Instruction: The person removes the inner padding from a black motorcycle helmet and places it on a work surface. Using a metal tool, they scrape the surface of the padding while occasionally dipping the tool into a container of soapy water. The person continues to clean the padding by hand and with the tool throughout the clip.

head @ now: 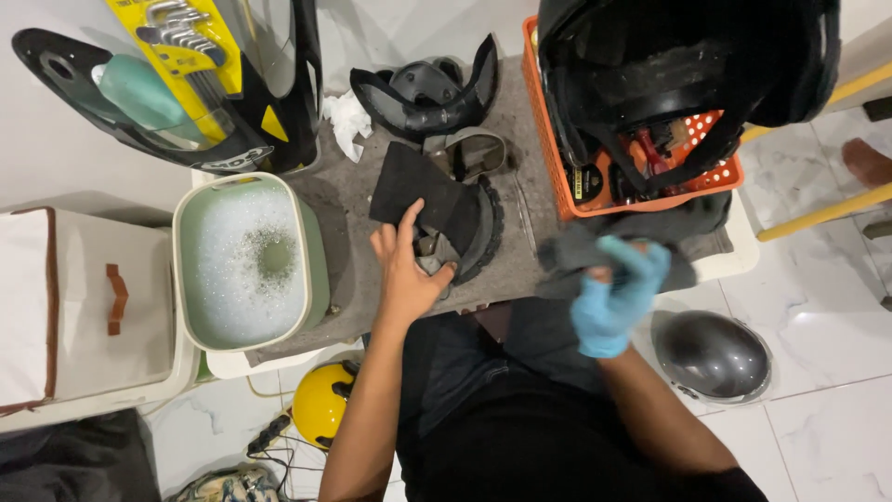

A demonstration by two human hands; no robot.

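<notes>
My bare left hand (407, 270) grips a black helmet liner pad (437, 209) lying on the grey mat (348, 200), thumb and fingers around its near edge. My right hand (615, 293), in a blue glove, clutches a dark grey cloth (581, 249) at the mat's right edge. Further back lie a curved black cheek pad piece (427, 93) and a grey padded part (469, 149). A large black helmet (688, 65) rests on an orange basket (557, 158) at the upper right.
A pale green tub of soapy water (246, 260) stands left of the mat. A helmet visor and a yellow pack of hex keys (177, 42) lie behind it. A white box (74, 307) is far left. A grey shell (711, 353) and a yellow helmet (321, 402) sit on the floor.
</notes>
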